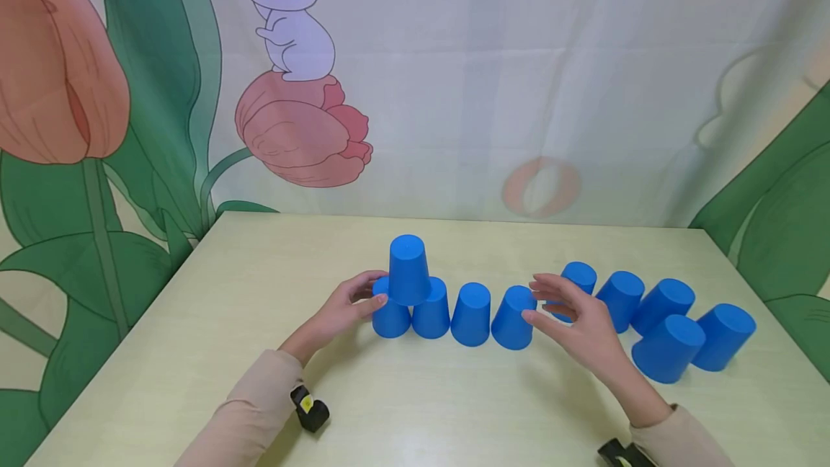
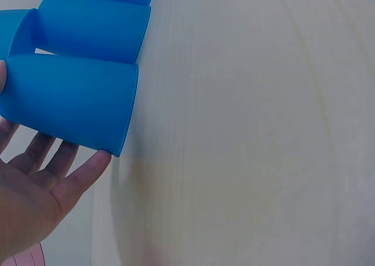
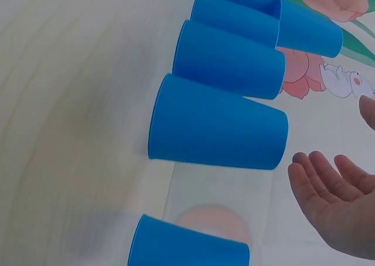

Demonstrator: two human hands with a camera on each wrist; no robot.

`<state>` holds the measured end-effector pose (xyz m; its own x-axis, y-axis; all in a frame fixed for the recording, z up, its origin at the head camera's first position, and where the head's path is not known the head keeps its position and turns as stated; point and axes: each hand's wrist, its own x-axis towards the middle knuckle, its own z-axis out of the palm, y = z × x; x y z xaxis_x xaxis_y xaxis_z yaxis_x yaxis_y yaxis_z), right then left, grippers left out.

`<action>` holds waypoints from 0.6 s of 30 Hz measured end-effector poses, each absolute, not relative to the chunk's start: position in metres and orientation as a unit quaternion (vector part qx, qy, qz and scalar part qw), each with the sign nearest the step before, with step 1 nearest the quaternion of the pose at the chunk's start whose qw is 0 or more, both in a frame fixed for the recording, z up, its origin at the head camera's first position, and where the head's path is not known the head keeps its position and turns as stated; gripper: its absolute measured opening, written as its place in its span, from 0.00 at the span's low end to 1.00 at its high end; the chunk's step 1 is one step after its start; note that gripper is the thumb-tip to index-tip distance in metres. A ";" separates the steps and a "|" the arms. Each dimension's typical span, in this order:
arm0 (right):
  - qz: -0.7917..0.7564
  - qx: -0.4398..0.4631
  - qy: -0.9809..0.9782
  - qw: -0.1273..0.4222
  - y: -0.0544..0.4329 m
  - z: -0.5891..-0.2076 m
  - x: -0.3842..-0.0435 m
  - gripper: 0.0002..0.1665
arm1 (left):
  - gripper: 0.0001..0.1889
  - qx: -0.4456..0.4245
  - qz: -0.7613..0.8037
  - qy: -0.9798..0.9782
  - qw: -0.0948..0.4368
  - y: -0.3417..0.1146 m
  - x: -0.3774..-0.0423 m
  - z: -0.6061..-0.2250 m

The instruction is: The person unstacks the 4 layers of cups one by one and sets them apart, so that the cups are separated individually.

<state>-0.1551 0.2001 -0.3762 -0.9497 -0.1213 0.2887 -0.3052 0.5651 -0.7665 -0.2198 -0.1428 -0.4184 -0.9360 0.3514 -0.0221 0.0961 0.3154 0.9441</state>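
Several blue cups stand upside down in a row, and one upper cup (image 1: 408, 272) rests across the two leftmost. My left hand (image 1: 355, 305) is at the leftmost cup (image 2: 73, 102), its extended fingers touching the side and its thumb at the front. Further right in the row are a third cup (image 1: 471, 317) and an end cup (image 3: 220, 125). My right hand (image 1: 580, 319) is beside the end cup, fingers spread and slightly bent, with nothing held. In the right wrist view a gap shows between its fingertips and that cup.
A group of more upside-down blue cups stands at the right of the table (image 1: 389, 409), including a front cup (image 1: 668, 349) and a rightmost cup (image 1: 724, 337). Behind the table hangs a printed curtain (image 1: 454, 92).
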 end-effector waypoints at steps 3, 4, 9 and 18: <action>0.456 0.138 -0.873 0.104 0.195 -0.377 -0.157 0.34 | 0.25 0.139 0.567 0.803 0.116 -0.142 -0.219 -0.417; 0.458 0.145 -0.871 0.105 0.193 -0.377 -0.158 0.34 | 0.25 0.138 0.568 0.803 0.117 -0.142 -0.219 -0.416; 0.475 0.172 -0.857 0.104 0.182 -0.378 -0.160 0.33 | 0.24 0.143 0.571 0.799 0.122 -0.139 -0.209 -0.401; 0.487 0.190 -0.846 0.102 0.165 -0.375 -0.165 0.33 | 0.24 0.142 0.569 0.801 0.122 -0.136 -0.202 -0.388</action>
